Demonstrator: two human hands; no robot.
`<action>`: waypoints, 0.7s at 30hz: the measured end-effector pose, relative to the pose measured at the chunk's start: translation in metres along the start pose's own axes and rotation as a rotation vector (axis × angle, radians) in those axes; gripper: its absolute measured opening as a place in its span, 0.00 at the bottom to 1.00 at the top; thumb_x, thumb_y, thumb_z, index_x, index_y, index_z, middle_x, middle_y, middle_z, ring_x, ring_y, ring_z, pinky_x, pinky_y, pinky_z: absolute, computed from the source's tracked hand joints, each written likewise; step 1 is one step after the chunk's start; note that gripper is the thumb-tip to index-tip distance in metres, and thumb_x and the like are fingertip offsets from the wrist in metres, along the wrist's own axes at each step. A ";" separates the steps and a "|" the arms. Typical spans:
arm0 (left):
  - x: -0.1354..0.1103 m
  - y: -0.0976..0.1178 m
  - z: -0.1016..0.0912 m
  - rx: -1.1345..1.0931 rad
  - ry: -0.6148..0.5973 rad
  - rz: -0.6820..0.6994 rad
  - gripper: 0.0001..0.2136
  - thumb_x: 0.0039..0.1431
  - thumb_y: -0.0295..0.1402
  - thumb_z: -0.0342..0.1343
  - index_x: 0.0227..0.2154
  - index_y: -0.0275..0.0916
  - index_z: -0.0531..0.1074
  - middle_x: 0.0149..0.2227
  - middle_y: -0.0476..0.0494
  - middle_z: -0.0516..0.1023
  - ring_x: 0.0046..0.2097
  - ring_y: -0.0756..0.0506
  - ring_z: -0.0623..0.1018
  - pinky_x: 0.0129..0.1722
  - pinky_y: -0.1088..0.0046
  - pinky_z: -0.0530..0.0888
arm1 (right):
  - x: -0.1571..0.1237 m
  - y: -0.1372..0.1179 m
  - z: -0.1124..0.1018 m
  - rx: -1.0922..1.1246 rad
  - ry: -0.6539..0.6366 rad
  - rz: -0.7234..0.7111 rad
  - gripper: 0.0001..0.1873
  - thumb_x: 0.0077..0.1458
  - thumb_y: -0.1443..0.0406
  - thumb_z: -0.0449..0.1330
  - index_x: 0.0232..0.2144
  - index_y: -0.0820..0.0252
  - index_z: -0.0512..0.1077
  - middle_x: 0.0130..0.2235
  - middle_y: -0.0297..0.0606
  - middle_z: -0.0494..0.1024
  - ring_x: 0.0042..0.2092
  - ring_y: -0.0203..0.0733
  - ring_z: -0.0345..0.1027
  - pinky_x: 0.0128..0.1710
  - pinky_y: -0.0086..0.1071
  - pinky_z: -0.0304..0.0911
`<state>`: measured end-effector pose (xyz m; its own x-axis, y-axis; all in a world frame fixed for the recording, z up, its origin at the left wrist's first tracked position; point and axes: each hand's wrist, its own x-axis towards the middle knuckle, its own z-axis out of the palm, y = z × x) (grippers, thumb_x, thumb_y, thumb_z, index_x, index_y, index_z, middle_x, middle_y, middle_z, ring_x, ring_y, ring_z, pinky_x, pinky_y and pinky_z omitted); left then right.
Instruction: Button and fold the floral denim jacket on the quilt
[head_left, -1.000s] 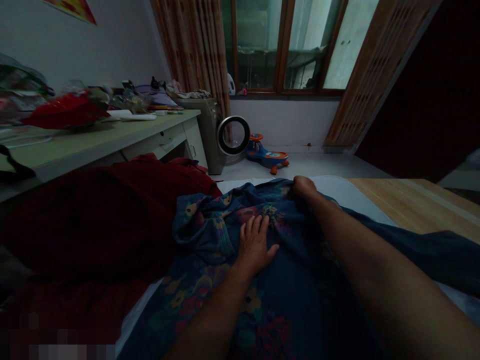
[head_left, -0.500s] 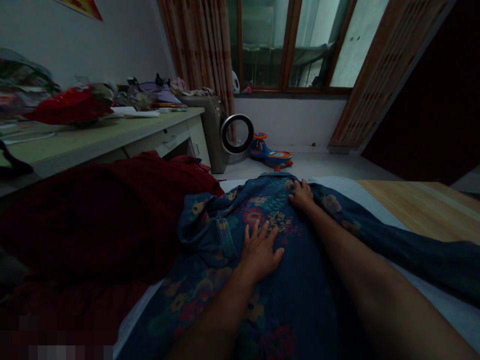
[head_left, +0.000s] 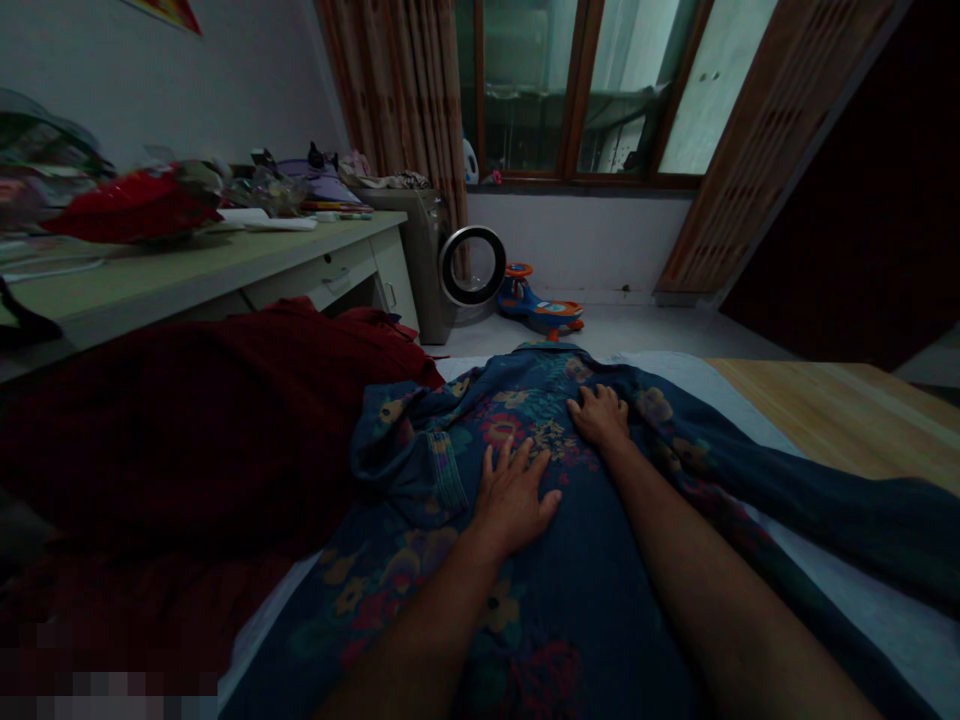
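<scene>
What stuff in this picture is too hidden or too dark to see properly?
1. Head view: the near end of the blue flowered garment is cut off by the bottom edge and covered by both forearms.
2. Head view: the cloth under the left hand and right hand is hidden by their flat palms.
3. Head view: the clutter on the desk is too dark and small to name.
4. Head view: the bottom-left corner is blurred into blocks.
</scene>
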<state>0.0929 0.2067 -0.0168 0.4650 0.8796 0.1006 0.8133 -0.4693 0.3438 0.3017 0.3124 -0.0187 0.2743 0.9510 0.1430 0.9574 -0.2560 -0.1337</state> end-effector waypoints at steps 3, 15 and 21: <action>0.000 0.000 0.000 -0.007 0.003 -0.002 0.28 0.62 0.48 0.49 0.64 0.49 0.59 0.69 0.44 0.56 0.70 0.32 0.50 0.66 0.41 0.44 | -0.004 -0.001 -0.003 -0.035 0.133 0.083 0.26 0.63 0.53 0.48 0.51 0.64 0.72 0.56 0.57 0.65 0.58 0.61 0.55 0.56 0.49 0.54; -0.002 -0.001 -0.001 -0.008 0.030 0.012 0.28 0.61 0.49 0.50 0.63 0.49 0.60 0.68 0.44 0.58 0.69 0.33 0.51 0.66 0.42 0.46 | -0.005 -0.004 -0.015 -0.086 -0.032 0.100 0.27 0.64 0.54 0.46 0.55 0.67 0.67 0.58 0.59 0.63 0.58 0.61 0.57 0.52 0.50 0.57; 0.000 0.000 -0.003 -0.020 0.041 -0.007 0.27 0.62 0.48 0.50 0.62 0.45 0.61 0.66 0.42 0.60 0.68 0.34 0.54 0.66 0.44 0.48 | -0.039 -0.024 -0.028 -0.050 -0.145 -0.026 0.26 0.62 0.53 0.50 0.57 0.59 0.67 0.63 0.53 0.60 0.64 0.60 0.49 0.61 0.56 0.44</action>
<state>0.0920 0.2069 -0.0142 0.4443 0.8855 0.1362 0.8091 -0.4618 0.3635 0.2708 0.2767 0.0061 0.2369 0.9715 0.0021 0.9682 -0.2360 -0.0826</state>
